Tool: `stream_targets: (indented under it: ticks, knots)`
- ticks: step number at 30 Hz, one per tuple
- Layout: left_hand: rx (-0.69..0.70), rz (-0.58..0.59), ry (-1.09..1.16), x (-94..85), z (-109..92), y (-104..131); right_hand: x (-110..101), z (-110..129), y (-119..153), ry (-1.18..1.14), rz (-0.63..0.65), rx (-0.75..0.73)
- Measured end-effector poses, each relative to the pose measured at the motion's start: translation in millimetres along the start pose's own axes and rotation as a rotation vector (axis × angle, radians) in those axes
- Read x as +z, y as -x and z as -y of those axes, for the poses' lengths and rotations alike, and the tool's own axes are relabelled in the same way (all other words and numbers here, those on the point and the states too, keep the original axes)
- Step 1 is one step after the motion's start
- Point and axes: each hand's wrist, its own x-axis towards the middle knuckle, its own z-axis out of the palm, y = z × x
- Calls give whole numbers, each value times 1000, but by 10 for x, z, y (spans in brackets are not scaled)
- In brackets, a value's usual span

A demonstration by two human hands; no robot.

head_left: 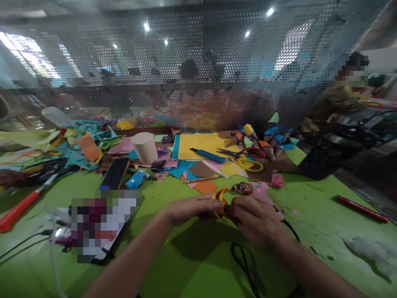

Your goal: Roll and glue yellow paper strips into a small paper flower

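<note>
My left hand [194,208] pinches a curled yellow strip [219,193], perhaps paper or felt, above the green table. From the other side, my right hand [259,217] is closed at the strip's right edge, its fingertips meeting the brownish end. The hands partly hide the strip. A pink glue gun [262,188] with a red light lies just behind my right hand, its black cord running toward me. Beyond the strip are an orange scrap [205,187], a brown scrap [201,170] and a thin stick [203,179].
Scissors [252,154] and a blue cutter knife [211,156] lie by a yellow sheet [198,142]. Left are a white roll [144,147], a phone [114,174] and a red-handled tool [21,209]. A red pen [362,209] lies right. Behind stands a perforated metal panel [173,95]; another person [344,97] sits right.
</note>
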Motion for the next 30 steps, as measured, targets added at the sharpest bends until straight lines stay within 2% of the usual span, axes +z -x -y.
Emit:
stream_targets:
  ticks: [10,17,20,25,28,30]
  knots:
    - [-32,-73,35,-37,26,-5,48,-21,86,-202,-44,116]
    - [16,-115,73,-63,26,13,-4,10,47,-586,22,444]
    - [26,-152,38,-81,46,11,-16,2,45,-706,15,529]
    - [101,-144,3,-85,60,-2,-2,-32,79,-722,-49,688]
    - [175,-126,1,-62,41,-2,15,-36,89,-714,-39,799]
    - [195,-122,0,-48,35,-1,26,-30,90,-675,-23,809]
